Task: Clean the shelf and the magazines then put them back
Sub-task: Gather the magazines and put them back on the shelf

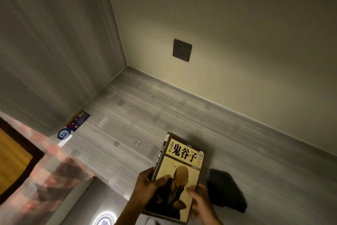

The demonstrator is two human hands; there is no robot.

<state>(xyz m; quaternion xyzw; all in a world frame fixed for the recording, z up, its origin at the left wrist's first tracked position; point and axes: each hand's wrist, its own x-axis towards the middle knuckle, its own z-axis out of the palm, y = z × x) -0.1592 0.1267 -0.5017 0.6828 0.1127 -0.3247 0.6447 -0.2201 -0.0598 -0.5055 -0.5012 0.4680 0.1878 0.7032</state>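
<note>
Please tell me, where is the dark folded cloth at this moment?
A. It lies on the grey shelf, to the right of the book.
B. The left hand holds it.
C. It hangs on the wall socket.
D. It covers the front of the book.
A: the dark cloth lies on the grey shelf right of the book, which both hands grip, left hand and right hand.
</note>
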